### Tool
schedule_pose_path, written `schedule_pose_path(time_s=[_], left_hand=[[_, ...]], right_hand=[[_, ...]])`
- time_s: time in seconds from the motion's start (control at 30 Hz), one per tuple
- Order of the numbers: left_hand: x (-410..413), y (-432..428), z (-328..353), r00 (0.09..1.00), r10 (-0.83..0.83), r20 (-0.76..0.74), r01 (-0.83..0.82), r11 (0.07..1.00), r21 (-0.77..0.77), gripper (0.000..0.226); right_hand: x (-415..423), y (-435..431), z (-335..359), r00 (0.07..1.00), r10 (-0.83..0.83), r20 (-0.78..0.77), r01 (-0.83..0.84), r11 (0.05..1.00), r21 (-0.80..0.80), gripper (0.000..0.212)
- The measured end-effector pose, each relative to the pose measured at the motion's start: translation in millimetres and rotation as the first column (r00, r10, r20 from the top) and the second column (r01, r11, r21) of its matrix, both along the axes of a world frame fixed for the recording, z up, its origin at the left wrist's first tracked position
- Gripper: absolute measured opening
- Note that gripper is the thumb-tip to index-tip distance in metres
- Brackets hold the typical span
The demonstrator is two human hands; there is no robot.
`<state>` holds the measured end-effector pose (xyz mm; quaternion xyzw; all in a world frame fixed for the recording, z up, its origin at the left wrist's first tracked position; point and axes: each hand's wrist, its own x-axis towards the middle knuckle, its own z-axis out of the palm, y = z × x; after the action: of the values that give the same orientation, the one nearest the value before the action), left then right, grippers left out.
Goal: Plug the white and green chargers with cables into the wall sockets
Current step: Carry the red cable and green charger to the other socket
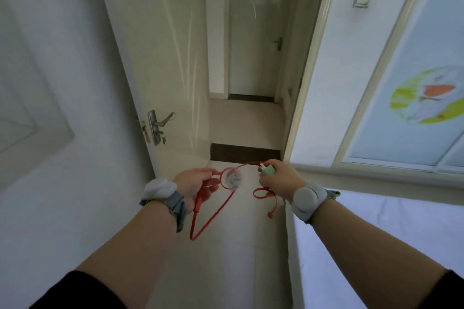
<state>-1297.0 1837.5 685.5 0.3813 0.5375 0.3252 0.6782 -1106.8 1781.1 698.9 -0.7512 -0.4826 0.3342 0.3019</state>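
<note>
Chargers in hand, no wall socket near.
Right hand (278, 178) fingers clamped on green charger (268, 171), prongs toward upper left; left hand (194, 183) gripping red cable (213, 211).

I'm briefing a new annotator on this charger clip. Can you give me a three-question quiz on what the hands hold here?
1. True or false: the green charger is already plugged into a wall socket.
2. Which hand grips the green charger? A) left hand B) right hand
3. Fill in: the cable running between the two hands is ____ in colour.

Key
1. False; it is held in the air, prongs showing.
2. B; the left hand holds the cable's looped part.
3. Red.
</note>
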Motion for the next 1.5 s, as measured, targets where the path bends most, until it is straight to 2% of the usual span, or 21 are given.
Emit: schedule_pose_path(time_s=[0.17, 0.33, 0.4, 0.47, 0.57, 0.77, 0.9, 1.0, 1.1, 1.23, 1.33, 1.4, 1.43, 1.5], left_hand=[[75, 132, -18, 0.992, -0.091, -0.088, 0.091, 0.996, -0.011, 0.014], [149, 232, -47, 0.967, -0.181, -0.182, 0.169, 0.982, -0.08, 0.006], [174, 275, -50, 0.928, -0.234, -0.29, 0.204, 0.97, -0.131, 0.016], [194, 316, -51, 0.851, -0.329, -0.41, 0.278, 0.944, -0.18, 0.033], [224, 380, -43, 0.769, -0.385, -0.51, 0.371, 0.919, -0.134, 0.046], [283, 511, -43, 0.811, -0.43, -0.396, 0.487, 0.872, 0.049, 0.058], [322, 617, -46, 0.878, -0.412, -0.243, 0.451, 0.883, 0.128, 0.051], [352, 698, -44, 0.877, -0.438, -0.199, 0.469, 0.87, 0.15, 0.044], [376, 765, -33, 0.863, -0.462, -0.205, 0.496, 0.852, 0.167, 0.037], [421, 856, -16, 0.808, -0.506, -0.303, 0.571, 0.8, 0.186, 0.031], [474, 932, -18, 0.813, -0.447, -0.373, 0.555, 0.789, 0.264, 0.02], [492, 963, -18, 0.802, -0.414, -0.431, 0.558, 0.777, 0.291, 0.024], [494, 970, -16, 0.799, -0.414, -0.436, 0.559, 0.778, 0.286, 0.026], [525, 1010, -16, 0.851, -0.407, -0.332, 0.498, 0.826, 0.264, 0.017]], right_hand=[[65, 112, -1, 0.998, -0.066, -0.021, 0.067, 0.996, 0.064, 0.026], [139, 222, -7, 0.999, 0.019, 0.034, -0.022, 0.996, 0.085, 0.021], [168, 272, -2, 0.997, 0.077, 0.024, -0.078, 0.996, 0.047, 0.021], [192, 319, 5, 0.987, 0.143, 0.073, -0.144, 0.989, 0.009, 0.023], [219, 390, 20, 0.965, 0.231, 0.124, -0.233, 0.973, -0.004, 0.025], [250, 529, 18, 0.954, 0.295, 0.052, -0.295, 0.955, -0.009, 0.022], [275, 632, 14, 0.962, 0.269, 0.036, -0.269, 0.963, -0.017, 0.023], [299, 704, 25, 0.976, 0.211, 0.053, -0.211, 0.977, -0.01, 0.02], [322, 759, 36, 0.985, 0.162, 0.057, -0.163, 0.987, 0.009, 0.022], [371, 832, 43, 0.995, 0.09, 0.04, -0.091, 0.996, 0.011, 0.021], [427, 903, 31, 0.995, 0.055, 0.083, -0.057, 0.998, 0.015, 0.021], [452, 934, 25, 0.996, 0.042, 0.083, -0.043, 0.999, 0.016, 0.019], [457, 941, 22, 0.995, 0.035, 0.089, -0.038, 0.999, 0.024, 0.019], [492, 986, 14, 0.995, 0.044, 0.086, -0.046, 0.999, 0.025, 0.024]])
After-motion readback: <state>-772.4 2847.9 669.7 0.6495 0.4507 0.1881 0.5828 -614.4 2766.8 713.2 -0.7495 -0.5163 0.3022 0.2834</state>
